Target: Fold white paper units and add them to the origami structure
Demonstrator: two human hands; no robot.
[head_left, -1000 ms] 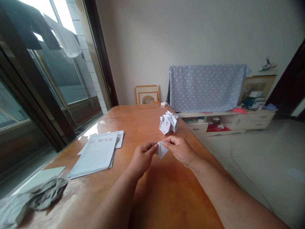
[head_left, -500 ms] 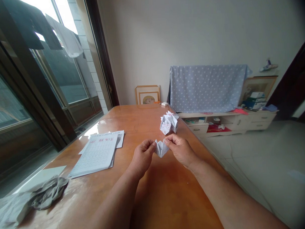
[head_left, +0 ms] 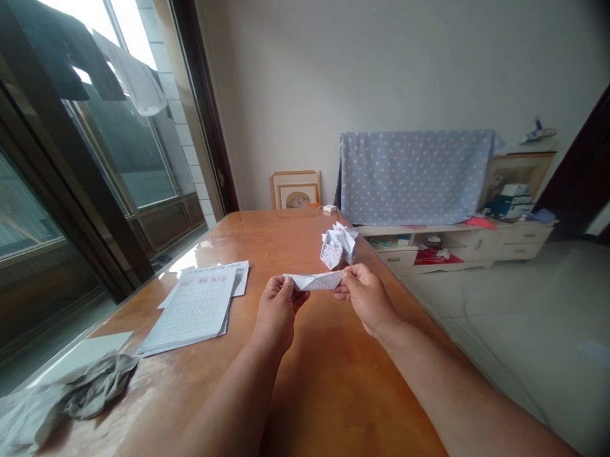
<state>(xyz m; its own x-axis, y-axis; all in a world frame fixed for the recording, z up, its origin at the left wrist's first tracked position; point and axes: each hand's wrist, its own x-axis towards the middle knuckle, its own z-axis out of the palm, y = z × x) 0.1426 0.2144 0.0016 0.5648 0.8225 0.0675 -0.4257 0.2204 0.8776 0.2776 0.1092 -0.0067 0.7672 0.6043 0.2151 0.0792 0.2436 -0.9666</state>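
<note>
Between my two hands a folded sheet of lined paper (head_left: 315, 281) is stretched sideways above the table, a long flat shape with a slanting fold across its front. My left hand (head_left: 279, 311) pinches its left end, thumb on the near side. At the other end my right hand (head_left: 366, 298) grips the paper between thumb and fingers. Just beyond, a cluster of folded paper pieces (head_left: 338, 246) stands on the table, close to its right edge.
Stacked written sheets (head_left: 188, 312) lie left on the brown wooden table (head_left: 341, 400). Nearer, a grey cloth (head_left: 98, 389) is crumpled by the left edge. A small white box (head_left: 329, 207) sits at the far end. Past the right edge stands a low white cabinet (head_left: 506, 245).
My hands have moved apart. The paper, a small pointed shape with two peaks before, is now a long strip held level between them.
</note>
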